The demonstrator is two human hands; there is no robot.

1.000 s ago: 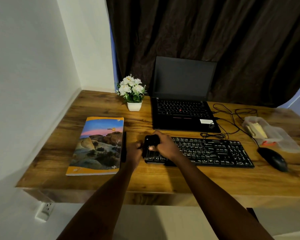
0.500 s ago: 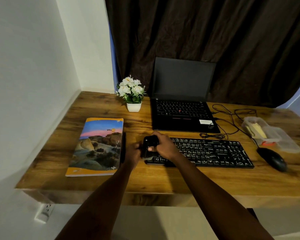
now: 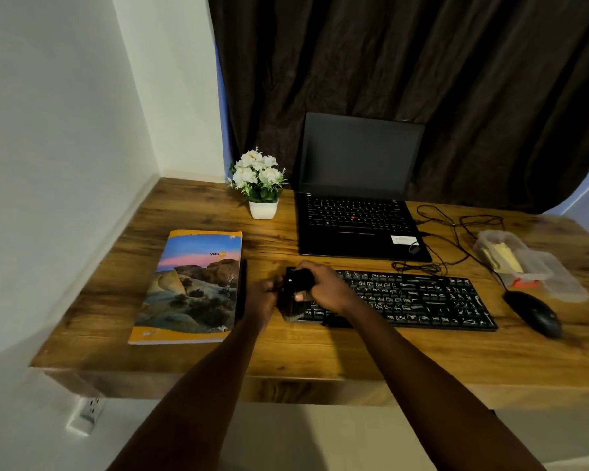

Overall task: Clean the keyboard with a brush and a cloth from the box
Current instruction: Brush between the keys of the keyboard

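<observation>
Black, flat plastic keyboard (image 3: 422,300) with rows of white-lettered keys lies on a glossy, grain-streaked wooden desk (image 3: 320,355), its long side parallel to the front edge. At its left end the right hand (image 3: 325,290) curls its fingers and thumb round a chunky black brush (image 3: 299,279) with a rounded, smooth body, its dark bristles pointing down onto the leftmost keys. The left hand (image 3: 264,297) sits just beside that same end with its fingers bent inward, but I cannot tell whether it grips anything. Right of the keyboard rests a rounded matte black mouse (image 3: 532,312), and beyond that a clear, rectangular plastic box (image 3: 483,244) holding a folded yellow cloth (image 3: 504,258). Behind the keyboard stands an open black laptop (image 3: 357,215), with thin black cables (image 3: 456,232) looping at its right. Left of the keyboard lies a soft-cover book (image 3: 191,287) printed with a rocky landscape, and behind it a square white pot of white flowers (image 3: 262,185).
</observation>
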